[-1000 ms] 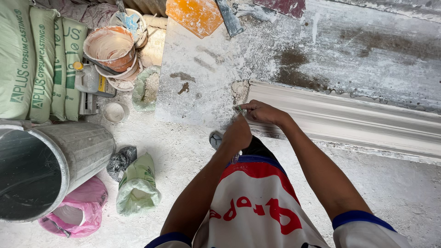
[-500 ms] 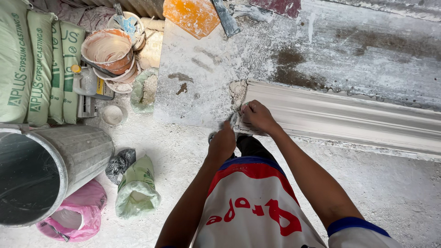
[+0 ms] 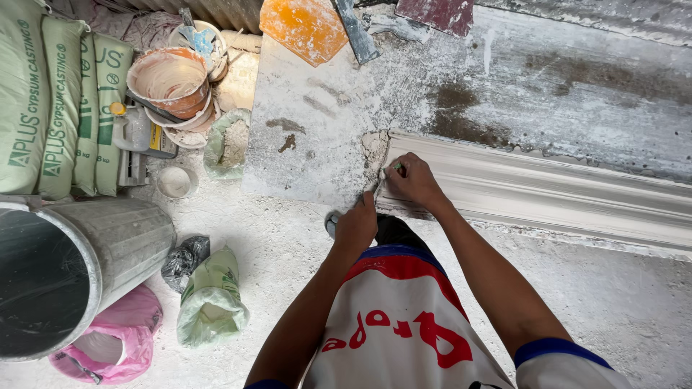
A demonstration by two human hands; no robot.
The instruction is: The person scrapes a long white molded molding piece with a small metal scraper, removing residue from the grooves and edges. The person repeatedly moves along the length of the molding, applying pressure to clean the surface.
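Note:
A long white plaster moulding lies on a plaster-smeared worktable and runs off to the right. My right hand rests on its left end, pinching a small tool with a green tip. My left hand sits just below and left of it, at the table's near edge, fingers curled; what it grips is hidden. Crumbled plaster lies at the moulding's end.
A large metal drum stands at the left, with a pink bag and a green bag beside it. Green gypsum sacks lean at far left. Plaster-caked orange buckets and an orange trowel board sit further back.
Both hands have shifted slightly left along the moulding's end. The left hand dropped from beside the right hand to the table's near edge.

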